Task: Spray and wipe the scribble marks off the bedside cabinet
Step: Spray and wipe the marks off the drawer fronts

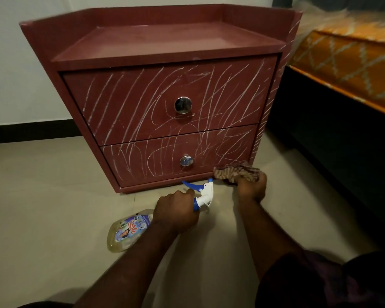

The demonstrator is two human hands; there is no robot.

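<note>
A dark red bedside cabinet (165,52) stands on a pale tiled floor (42,207) against a light wall (20,63), just beside a bed with an orange patterned mattress (347,63) on its right. White scribble marks (209,92) run across the upper drawer (131,103), the lower drawer (142,165) and the cabinet's right side edge; each drawer has a round shiny knob (183,105) at its middle. In front of the cabinet's base, the person's left hand (176,214) grips the neck of a spray bottle (129,230), fingers curled tightly round it just below the white and blue spray head. The bottle lies tilted, its clear labelled body low to the left and its nozzle pointing up at the cabinet's bottom edge. The right hand (251,185) is closed in a fist on a bunched brown patterned cloth (236,171), held close to the lower drawer's bottom right corner; whether the cloth touches the drawer cannot be told
</note>
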